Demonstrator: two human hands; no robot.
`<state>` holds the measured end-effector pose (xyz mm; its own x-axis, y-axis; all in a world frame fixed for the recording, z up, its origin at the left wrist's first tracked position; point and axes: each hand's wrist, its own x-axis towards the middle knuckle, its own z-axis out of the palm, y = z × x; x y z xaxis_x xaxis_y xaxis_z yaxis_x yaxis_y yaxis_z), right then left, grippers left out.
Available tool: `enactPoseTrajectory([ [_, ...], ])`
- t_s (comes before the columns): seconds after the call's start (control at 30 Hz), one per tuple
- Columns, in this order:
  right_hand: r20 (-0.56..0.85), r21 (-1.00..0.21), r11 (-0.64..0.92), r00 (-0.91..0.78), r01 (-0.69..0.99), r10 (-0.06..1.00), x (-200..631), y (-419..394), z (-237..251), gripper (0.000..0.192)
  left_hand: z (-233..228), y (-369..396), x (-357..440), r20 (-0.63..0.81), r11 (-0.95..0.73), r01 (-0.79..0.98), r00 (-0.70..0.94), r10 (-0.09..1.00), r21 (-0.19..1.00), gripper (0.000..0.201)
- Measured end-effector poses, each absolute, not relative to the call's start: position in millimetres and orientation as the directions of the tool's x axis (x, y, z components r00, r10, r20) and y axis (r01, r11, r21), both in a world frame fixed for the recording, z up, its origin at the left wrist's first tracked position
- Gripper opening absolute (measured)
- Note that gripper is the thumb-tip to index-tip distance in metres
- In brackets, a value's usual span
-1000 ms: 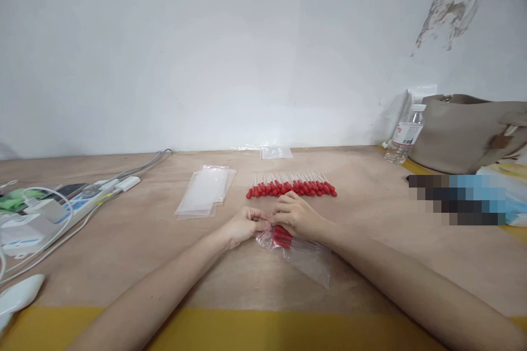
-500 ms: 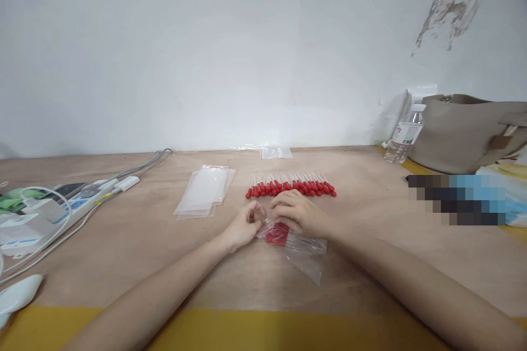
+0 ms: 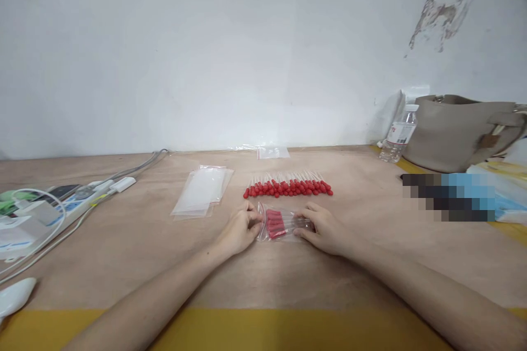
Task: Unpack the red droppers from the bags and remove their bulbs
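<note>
Two hands flank one small clear bag (image 3: 284, 224) lying flat on the plywood surface (image 3: 135, 241), its long axis running left to right. The left hand (image 3: 239, 230) pinches the bag's left end with curled fingers; the right hand (image 3: 325, 227) presses the right end with fingers spread flat. Inside, red-bulbed droppers bunch leftward. Farther off lie crinkly empty bags (image 3: 201, 191) and a row of droppers (image 3: 288, 186).

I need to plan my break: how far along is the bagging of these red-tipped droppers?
One clear bag already holds a batch of red-bulbed droppers and lies flat on the table. The left hand is at its opening end, the right hand on the other end. Left: a long row of loose droppers and a stack of empty bags.
</note>
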<state>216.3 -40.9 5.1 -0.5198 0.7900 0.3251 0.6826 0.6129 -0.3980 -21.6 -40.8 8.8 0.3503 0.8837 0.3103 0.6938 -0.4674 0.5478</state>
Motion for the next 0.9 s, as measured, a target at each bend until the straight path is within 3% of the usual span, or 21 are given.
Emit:
enactPoseTrajectory([
  [0.13, 0.379, -0.385, 0.618, -0.493, 0.686, 0.783, 217, -35, -6, 0.018, 12, -41, -21, 0.264, -0.507, 0.539, 0.466, 0.845, 0.673, 0.016],
  [0.27, 0.410, -0.363, 0.612, -0.469, 0.703, 0.782, 216, -34, -13, 0.016, 11, -37, -21, 0.176, -0.394, 0.332, 0.530, 0.830, 0.857, 0.012],
  [0.4, 0.429, -0.346, 0.609, -0.457, 0.714, 0.779, 215, -34, -17, 0.016, 7, -35, -18, 0.142, -0.350, 0.315, 0.531, 0.835, 0.882, 0.030],
  [0.47, 0.428, -0.346, 0.603, -0.451, 0.719, 0.783, 214, -34, -17, 0.015, 7, -36, -16, 0.138, -0.362, 0.376, 0.507, 0.851, 0.853, 0.035],
  [0.57, 0.429, -0.350, 0.593, -0.438, 0.725, 0.790, 214, -35, -16, 0.015, 10, -42, -12, 0.179, -0.428, 0.475, 0.482, 0.857, 0.769, 0.026],
  [0.7, 0.437, -0.360, 0.591, -0.430, 0.722, 0.790, 214, -34, -15, 0.015, 20, -51, -7, 0.246, -0.549, 0.552, 0.529, 0.812, 0.627, 0.011],
  [0.9, 0.452, -0.353, 0.605, -0.436, 0.713, 0.778, 215, -33, -16, 0.012, 22, -52, -2, 0.317, -0.658, 0.629, 0.578, 0.752, 0.415, 0.011],
])
